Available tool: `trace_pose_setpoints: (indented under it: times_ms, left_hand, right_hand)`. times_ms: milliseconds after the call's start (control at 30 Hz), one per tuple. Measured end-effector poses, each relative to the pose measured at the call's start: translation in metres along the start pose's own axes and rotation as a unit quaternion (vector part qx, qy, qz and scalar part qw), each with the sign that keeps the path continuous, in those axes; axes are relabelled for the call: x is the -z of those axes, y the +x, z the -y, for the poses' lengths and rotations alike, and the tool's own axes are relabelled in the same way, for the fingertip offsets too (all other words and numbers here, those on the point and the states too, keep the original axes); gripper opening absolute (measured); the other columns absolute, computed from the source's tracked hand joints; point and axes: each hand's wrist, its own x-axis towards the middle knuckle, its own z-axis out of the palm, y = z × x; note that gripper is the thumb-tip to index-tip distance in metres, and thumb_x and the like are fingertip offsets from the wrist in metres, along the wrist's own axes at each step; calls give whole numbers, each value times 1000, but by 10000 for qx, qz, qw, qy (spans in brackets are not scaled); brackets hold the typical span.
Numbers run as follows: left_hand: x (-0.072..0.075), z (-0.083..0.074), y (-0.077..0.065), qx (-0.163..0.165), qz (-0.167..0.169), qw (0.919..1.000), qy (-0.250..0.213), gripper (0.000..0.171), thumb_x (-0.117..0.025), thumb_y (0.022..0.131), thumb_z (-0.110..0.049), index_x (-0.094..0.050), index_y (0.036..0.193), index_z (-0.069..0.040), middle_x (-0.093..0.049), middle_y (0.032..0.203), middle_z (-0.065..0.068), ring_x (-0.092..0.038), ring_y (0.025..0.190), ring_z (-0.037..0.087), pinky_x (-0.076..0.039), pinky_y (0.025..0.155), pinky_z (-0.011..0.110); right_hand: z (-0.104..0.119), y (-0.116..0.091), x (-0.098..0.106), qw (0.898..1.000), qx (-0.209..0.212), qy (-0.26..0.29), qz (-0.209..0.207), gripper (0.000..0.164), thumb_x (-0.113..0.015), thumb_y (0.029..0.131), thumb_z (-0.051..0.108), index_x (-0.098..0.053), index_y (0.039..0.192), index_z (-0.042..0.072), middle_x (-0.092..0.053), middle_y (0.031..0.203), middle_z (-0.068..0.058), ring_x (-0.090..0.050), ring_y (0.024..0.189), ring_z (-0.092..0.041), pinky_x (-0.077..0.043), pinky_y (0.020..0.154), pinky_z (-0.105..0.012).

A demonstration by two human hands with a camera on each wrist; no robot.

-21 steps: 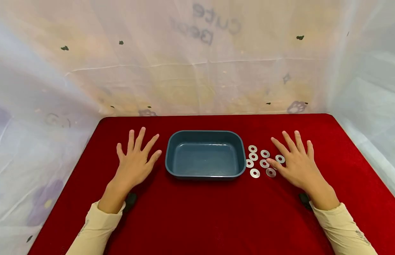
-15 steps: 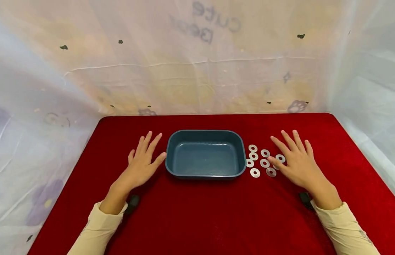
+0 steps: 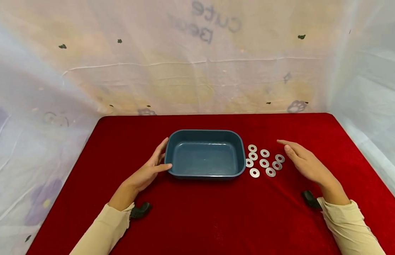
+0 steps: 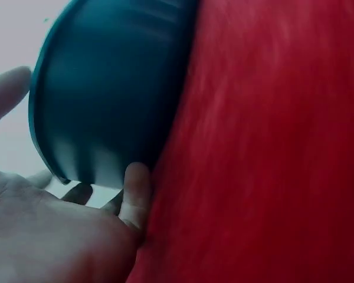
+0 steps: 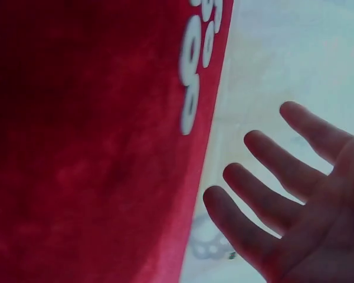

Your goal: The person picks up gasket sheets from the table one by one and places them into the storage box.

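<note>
A blue-grey rectangular plastic tray [image 3: 205,175] with rounded corners stands in the middle of the red cloth. At its left end is my left hand [image 3: 146,173], the thumb over the rim and the other fingers along the outer wall. The left wrist view has the fingertips close against the tray's dark side [image 4: 106,94]. Several flat metal washers [image 3: 264,163] lie loose beside the tray's right end. Just right of them my right hand [image 3: 307,163] is held with palm turned inward, fingers extended and nothing in it. In the right wrist view its fingers [image 5: 271,159] are spread apart.
The red cloth [image 3: 197,216] covers the tabletop. A pale printed sheet [image 3: 197,81] hangs behind the far edge, and similar sheets stand on both sides. A dark wrist device [image 3: 140,210] shows below the left wrist, another dark device [image 3: 310,199] by the right.
My left hand has moved right, from spread in the air to the tray's left end. My right hand has turned palm inward and shifted slightly right, uncovering the washers.
</note>
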Motion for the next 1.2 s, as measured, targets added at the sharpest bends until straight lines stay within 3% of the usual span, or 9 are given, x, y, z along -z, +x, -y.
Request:
trace_pose_setpoints:
  times_ms: [67, 133, 300, 400, 500, 633, 833, 1033, 1200]
  left_hand:
    - [0, 7, 0, -188, 185, 9995, -184, 87, -54, 101, -10, 4, 160, -37, 5, 168, 0, -8, 151, 38, -22, 118, 54]
    - [0, 12, 0, -354, 296, 9987, -219, 86, -55, 101, -9, 2, 160, -35, 4, 167, 4, -9, 150, 39, -31, 116, 42]
    - [2, 16, 0, -598, 395, 9971, -245, 84, -55, 100, -7, -2, 161, -30, 2, 167, 9, -11, 148, 42, -40, 104, 20]
    - [3, 17, 1, -632, 435, 9966, -300, 85, -56, 100, -7, -2, 161, -30, 4, 168, 8, -10, 149, 41, -40, 103, 20]
    - [4, 18, 2, -613, 462, 9962, -408, 83, -55, 100, -7, -4, 161, -30, 4, 168, 6, -8, 150, 39, -38, 105, 21]
    - [6, 19, 2, -648, 470, 9950, -597, 79, -51, 100, -4, -6, 161, -29, 4, 168, 6, -4, 151, 39, -33, 109, 23]
    - [8, 20, 2, -649, 443, 9952, -577, 78, -51, 101, -6, -7, 161, -28, 3, 167, 7, -5, 150, 39, -28, 111, 30]
    - [7, 19, 2, -578, 402, 9961, -530, 77, -51, 101, -7, -8, 161, -28, 3, 167, 5, -6, 150, 38, -25, 111, 35]
    - [6, 17, 1, -520, 377, 9965, -543, 76, -50, 101, -6, -8, 161, -27, 3, 167, 5, -7, 151, 38, -25, 112, 37]
  right_hand:
    - [-5, 0, 0, 9998, -119, -43, 160, 44, -42, 108, 33, -48, 148, 16, -50, 148, -13, -44, 133, -33, -31, 100, -13]
    - [-11, 0, -1, 9995, -104, -123, 287, 43, -48, 106, 33, -52, 144, 15, -54, 144, -13, -48, 127, -26, -34, 96, -15]
    - [-29, 2, -6, 9968, 696, -306, 231, 34, -62, 98, 16, -63, 132, 9, -63, 131, -14, -50, 117, -4, -29, 93, -2]
    - [-39, 2, -9, 9921, 1188, -385, 78, 35, -68, 92, 5, -65, 127, 6, -63, 128, -16, -48, 119, -5, -21, 96, 3]
    - [-43, 1, -11, 9894, 1383, -448, 58, 37, -71, 88, 1, -66, 125, 4, -61, 128, -19, -48, 118, -19, -18, 96, 3]
    - [-43, 2, -14, 9900, 1315, -511, 88, 37, -71, 87, 1, -66, 124, 4, -58, 128, -19, -48, 116, -30, -24, 95, -5]
    - [-38, 4, -16, 9928, 989, -680, -13, 33, -72, 87, 2, -67, 119, 6, -57, 122, -20, -49, 111, -35, -31, 89, -37]
    - [-36, 3, -16, 9961, 630, -614, -12, 28, -74, 86, 3, -66, 113, 3, -56, 110, -17, -47, 92, -20, -35, 79, -24]
    - [-34, 2, -14, 9980, 401, -483, 114, 29, -74, 87, 3, -62, 113, -2, -53, 110, -19, -46, 91, -20, -37, 77, -19]
